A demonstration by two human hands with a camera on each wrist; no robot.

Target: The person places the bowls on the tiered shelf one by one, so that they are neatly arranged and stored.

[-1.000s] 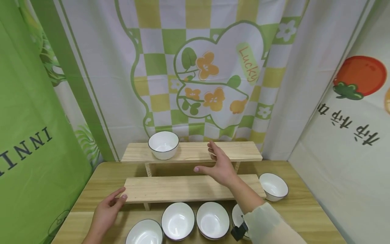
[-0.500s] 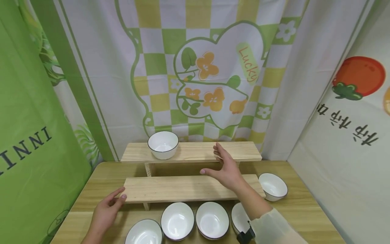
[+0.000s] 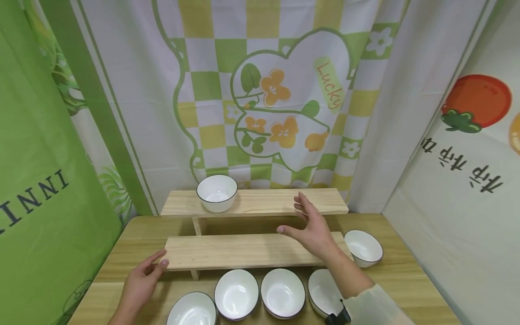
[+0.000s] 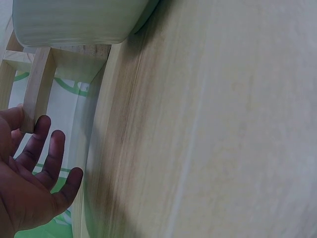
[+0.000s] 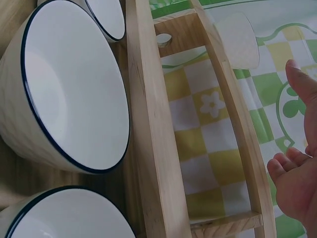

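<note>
A two-tier wooden display shelf stands on the table, with a lower board and an upper board. My left hand pinches the lower board's left end; in the left wrist view the thumb and index finger lie on either side of the board end. Over the right part of the shelf hovers my right hand, empty, its thumb spread from the fingers. One white bowl with a dark rim sits on the upper board's left part. In the right wrist view the right hand shows at the right edge.
Several matching bowls stand in front of the shelf, among them a middle bowl and one partly behind the right forearm. Another bowl is beside the shelf's right end. A checked curtain hangs close behind.
My right hand has drifted right and slightly down over the shelf, away from the bowl on the upper board. The left hand and the bowls have stayed where they were.
</note>
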